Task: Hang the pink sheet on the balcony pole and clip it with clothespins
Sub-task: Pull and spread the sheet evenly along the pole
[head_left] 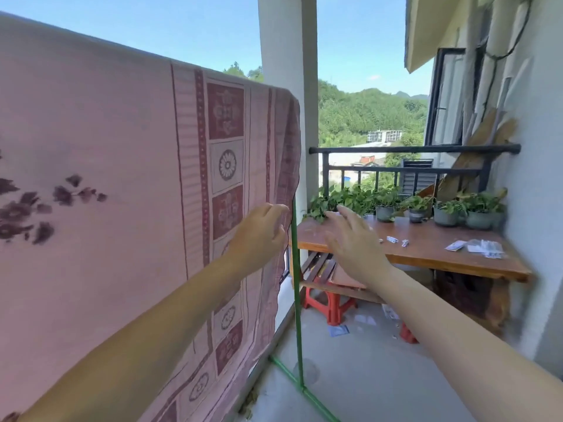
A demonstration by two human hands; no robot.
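Fingers of left hand (262,231) pinch pink sheet (106,166) edge.

Pink sheet (122,178) runs off left and bottom edges and hides the pole beneath. Right hand (353,242) motion-blurred. Small white items (393,239) on tabletop (426,251) too small to identify.

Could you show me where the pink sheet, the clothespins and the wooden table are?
pink sheet (122,147), head view, on its plain middle part.
clothespins (392,239), head view, on the white one lying nearest the hands.
wooden table (432,239), head view, on its bare top.
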